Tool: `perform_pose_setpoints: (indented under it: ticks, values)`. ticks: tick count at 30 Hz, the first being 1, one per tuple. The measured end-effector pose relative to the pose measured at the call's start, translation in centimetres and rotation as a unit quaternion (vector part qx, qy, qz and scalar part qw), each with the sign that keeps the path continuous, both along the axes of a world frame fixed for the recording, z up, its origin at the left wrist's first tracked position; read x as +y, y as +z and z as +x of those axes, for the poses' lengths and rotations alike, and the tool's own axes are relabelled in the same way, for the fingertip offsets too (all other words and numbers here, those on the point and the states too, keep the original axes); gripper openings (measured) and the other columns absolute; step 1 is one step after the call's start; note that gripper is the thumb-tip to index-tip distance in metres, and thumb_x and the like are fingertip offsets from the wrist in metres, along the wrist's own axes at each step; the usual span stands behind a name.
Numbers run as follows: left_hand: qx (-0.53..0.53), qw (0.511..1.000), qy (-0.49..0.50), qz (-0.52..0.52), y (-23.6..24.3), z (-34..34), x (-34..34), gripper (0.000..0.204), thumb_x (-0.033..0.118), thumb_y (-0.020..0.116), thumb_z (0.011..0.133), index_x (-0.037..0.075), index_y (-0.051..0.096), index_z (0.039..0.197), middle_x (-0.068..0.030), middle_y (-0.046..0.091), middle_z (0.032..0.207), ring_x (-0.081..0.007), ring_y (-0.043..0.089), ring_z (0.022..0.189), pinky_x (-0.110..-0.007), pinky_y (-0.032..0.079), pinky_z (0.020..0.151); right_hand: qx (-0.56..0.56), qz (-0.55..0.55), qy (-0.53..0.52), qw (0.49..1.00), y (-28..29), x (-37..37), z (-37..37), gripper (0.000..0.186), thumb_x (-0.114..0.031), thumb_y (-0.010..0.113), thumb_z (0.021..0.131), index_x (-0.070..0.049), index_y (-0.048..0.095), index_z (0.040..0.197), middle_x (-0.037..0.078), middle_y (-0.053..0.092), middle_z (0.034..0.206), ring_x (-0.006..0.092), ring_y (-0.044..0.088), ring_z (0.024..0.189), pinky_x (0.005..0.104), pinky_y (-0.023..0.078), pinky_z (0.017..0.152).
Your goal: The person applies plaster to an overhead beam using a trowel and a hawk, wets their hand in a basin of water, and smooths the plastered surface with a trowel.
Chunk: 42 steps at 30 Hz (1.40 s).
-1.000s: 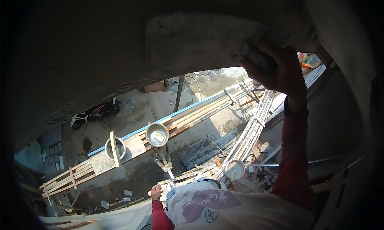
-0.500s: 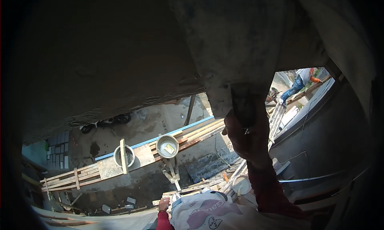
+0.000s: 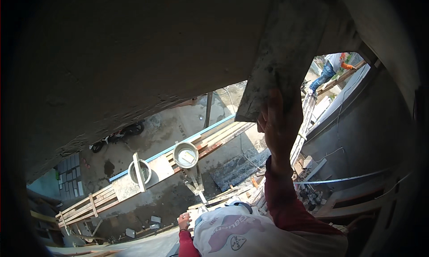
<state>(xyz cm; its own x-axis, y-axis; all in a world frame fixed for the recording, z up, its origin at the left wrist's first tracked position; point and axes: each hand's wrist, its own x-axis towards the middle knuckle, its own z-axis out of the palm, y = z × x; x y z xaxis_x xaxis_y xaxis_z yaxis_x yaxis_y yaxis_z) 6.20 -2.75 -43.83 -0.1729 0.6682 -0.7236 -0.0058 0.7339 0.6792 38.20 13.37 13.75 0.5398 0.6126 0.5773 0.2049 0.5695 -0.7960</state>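
My right hand (image 3: 279,123) is raised overhead, shut on a long flat plastering float (image 3: 286,60), grey with mortar. The float's face lies against the rough grey underside of a concrete slab (image 3: 134,56). My red sleeve runs down from the wrist to my white shirt at the lower edge. My left hand (image 3: 183,221) sits low by my chest, next to wooden planks. It is too small to see whether its fingers hold anything.
Far below, a long wooden plank walkway (image 3: 107,194) carries two round metal pans (image 3: 186,154) (image 3: 139,171). A motorcycle (image 3: 118,134) is parked on the ground. Another person (image 3: 328,71) works on scaffolding at upper right. A grey wall (image 3: 357,127) rises on the right.
My right hand has drawn the float across the slab from upper right toward the middle. The float has turned from lying crosswise to pointing up and away. My left hand stayed low.
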Motion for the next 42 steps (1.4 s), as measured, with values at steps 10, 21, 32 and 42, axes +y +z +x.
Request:
perform_pose_setpoints:
  ticks: [10, 21, 32, 42]
  values:
    - [0.036, 0.997, -0.029, -0.068, -1.0, -2.2, -4.3, 0.027, 0.033, 0.063, 0.079, 0.006, 0.063, 0.082, -0.0054, 0.061, 0.068, -0.0155, 0.060, 0.061, -0.031, 0.044, 0.053, -0.430, 0.043, -0.246, 0.867, 2.8, -4.7, 8.8, 0.048, -0.016, 0.071, 0.080, 0.000, 0.053, 0.121, 0.012, 0.064, 0.090, 0.0183, 0.063, 0.077, 0.0291, 0.050, 0.068]
    - [0.050, 0.997, 0.002, 0.061, -2.7, 2.7, 4.7, 0.046, 0.043, 0.062, 0.080, 0.007, 0.064, 0.108, -0.0163, 0.067, 0.099, -0.0285, 0.063, 0.097, -0.036, 0.047, 0.085, -0.708, 0.138, -0.002, 0.692, 10.0, 0.9, -7.3, 0.050, -0.023, 0.078, 0.073, -0.006, 0.056, 0.115, 0.013, 0.066, 0.077, 0.0273, 0.068, 0.063, 0.0326, 0.052, 0.057]
    - [0.115, 0.992, -0.023, 0.043, -8.4, -1.5, -2.1, 0.044, 0.036, 0.068, 0.078, -0.001, 0.060, 0.102, -0.0088, 0.066, 0.084, -0.0139, 0.064, 0.069, -0.027, 0.052, 0.062, -0.495, 0.142, -0.037, 0.856, 9.4, -3.4, -6.8, 0.062, -0.021, 0.072, 0.080, 0.004, 0.039, 0.127, 0.018, 0.065, 0.087, 0.0248, 0.067, 0.068, 0.0315, 0.053, 0.057]
    - [0.138, 0.980, -0.100, 0.107, 8.8, 2.3, 7.6, 0.045, 0.039, 0.062, 0.079, 0.004, 0.062, 0.108, -0.0146, 0.069, 0.085, -0.0243, 0.067, 0.078, -0.035, 0.049, 0.074, -0.307, 0.143, 0.194, 0.921, -1.6, -1.4, -22.0, 0.066, -0.018, 0.065, 0.086, 0.013, 0.023, 0.128, 0.015, 0.059, 0.061, 0.0297, 0.059, 0.046, 0.0402, 0.044, 0.041]
